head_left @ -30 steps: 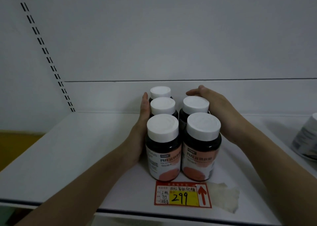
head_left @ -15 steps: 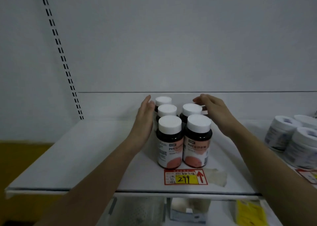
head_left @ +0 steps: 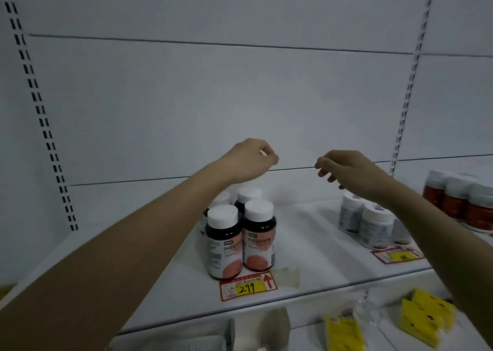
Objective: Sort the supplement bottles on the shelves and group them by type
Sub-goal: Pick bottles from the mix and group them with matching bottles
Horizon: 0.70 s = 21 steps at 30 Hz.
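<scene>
Several dark bottles with white caps and pink labels (head_left: 241, 237) stand grouped in two rows on the white shelf (head_left: 306, 246), behind a red and yellow price tag (head_left: 247, 286). My left hand (head_left: 249, 161) hovers above the group, fingers loosely curled, holding nothing. My right hand (head_left: 346, 172) is raised to the right of it, fingers apart and empty. Both hands are clear of the bottles. To the right stand grey-white bottles (head_left: 366, 221), partly hidden by my right forearm, and beyond them orange-labelled bottles (head_left: 458, 204).
A second price tag (head_left: 397, 256) lies in front of the grey-white bottles. On the shelf below are yellow packs (head_left: 424, 316) and a white tray (head_left: 186, 344). Slotted uprights run up the white back panel at left (head_left: 40, 116) and right (head_left: 408, 97).
Both hands have let go of the sides of the pink-label group and lifted above it. The view has pulled back and shifted right, showing more bottles on the right.
</scene>
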{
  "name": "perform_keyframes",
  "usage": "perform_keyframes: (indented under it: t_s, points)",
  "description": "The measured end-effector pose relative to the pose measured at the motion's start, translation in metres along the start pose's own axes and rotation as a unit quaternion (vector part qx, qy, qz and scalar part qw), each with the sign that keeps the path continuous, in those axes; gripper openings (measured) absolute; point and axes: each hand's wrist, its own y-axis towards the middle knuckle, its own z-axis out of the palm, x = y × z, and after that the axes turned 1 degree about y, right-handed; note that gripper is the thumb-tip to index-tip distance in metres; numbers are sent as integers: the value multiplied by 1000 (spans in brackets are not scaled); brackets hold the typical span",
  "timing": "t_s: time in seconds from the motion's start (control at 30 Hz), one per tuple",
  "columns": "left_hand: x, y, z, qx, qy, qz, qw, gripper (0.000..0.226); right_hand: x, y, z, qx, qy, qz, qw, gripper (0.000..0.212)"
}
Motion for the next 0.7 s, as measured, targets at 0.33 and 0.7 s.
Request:
perform_keyframes:
  t_s: [0.33, 0.7]
  points:
    - [-141, -1, 113, 69, 12, 94, 993, 28, -83, -93, -128, -40, -134, 67, 988, 33]
    - [-342, -11, 293, 162, 8, 196, 967, 34, -204, -245, -320, -62, -213, 210, 952, 32]
